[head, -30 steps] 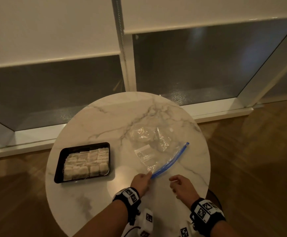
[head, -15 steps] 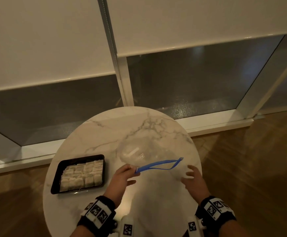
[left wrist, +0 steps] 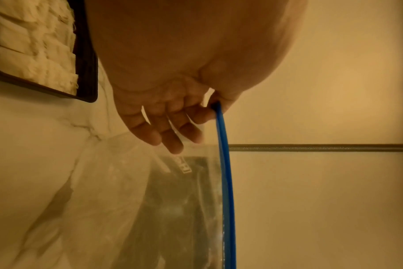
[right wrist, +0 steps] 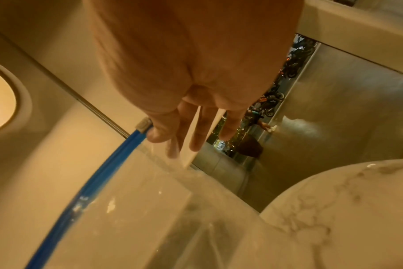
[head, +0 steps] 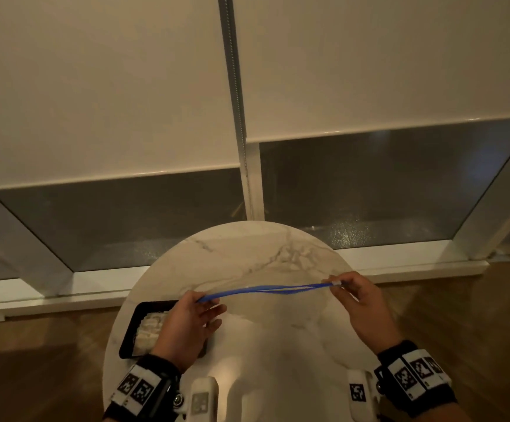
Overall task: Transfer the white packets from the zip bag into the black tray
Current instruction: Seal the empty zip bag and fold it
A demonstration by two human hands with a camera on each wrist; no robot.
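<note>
I hold the clear zip bag [head: 265,303] up above the round marble table [head: 247,251], its blue zip strip [head: 262,290] stretched between my hands. My left hand [head: 200,303] pinches the strip's left end, also seen as the blue strip [left wrist: 223,163] in the left wrist view. My right hand [head: 337,284] pinches the right end by its white slider [right wrist: 143,125]. The bag's clear film [left wrist: 168,200] hangs below; I see no packets inside. The black tray [head: 132,330], filled with white packets [head: 150,328], sits on the table's left, partly hidden by my left hand.
Behind the table are a window with lowered white blinds [head: 95,86] and a bead chain [head: 235,117]. Wooden floor [head: 460,315] surrounds the table. The tray's corner [left wrist: 87,87] lies close to my left hand.
The bag has been lifted off the table. My hands moved apart and pulled the blue strip out straight between them. My head tilted up, so the table sits lower in view.
</note>
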